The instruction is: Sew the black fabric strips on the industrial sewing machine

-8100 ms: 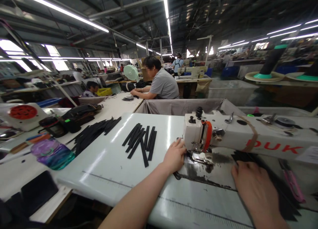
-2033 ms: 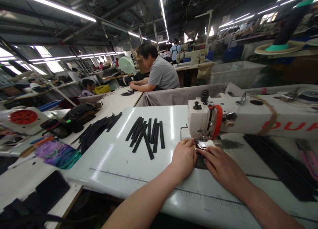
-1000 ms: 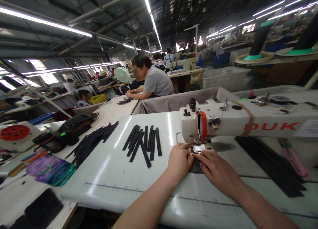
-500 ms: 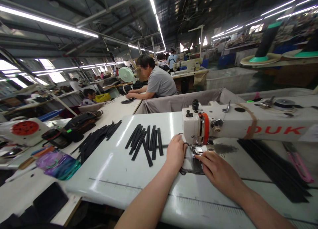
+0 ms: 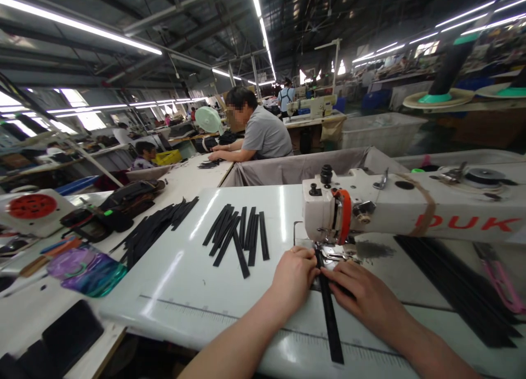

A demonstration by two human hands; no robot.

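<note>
A long black fabric strip (image 5: pixel 331 324) runs from the sewing machine's (image 5: pixel 370 204) presser foot toward me across the pale table. My left hand (image 5: pixel 293 272) is closed, its fingertips pinching the strip's left edge close to the needle area. From the other side, my right hand (image 5: pixel 364 286) has bent fingers pressed to the strip's right edge, with the thumb tucked low. The metal presser foot (image 5: pixel 331 254) is partly behind my fingers. On the table left of my hands lies a loose group of short black strips (image 5: pixel 242 234).
Longer black strips (image 5: pixel 456 291) lie under the machine arm, beside pink-handled scissors (image 5: pixel 499 280). Another strip pile (image 5: pixel 158 228) and a purple-teal pouch (image 5: pixel 86 269) are at left. A co-worker in a grey shirt (image 5: pixel 267 132) sits at the bench beyond.
A black strip now extends toward me from the presser foot, between my hands. My left hand has come lower and turned its fingers in to the strip; the view has shifted slightly.
</note>
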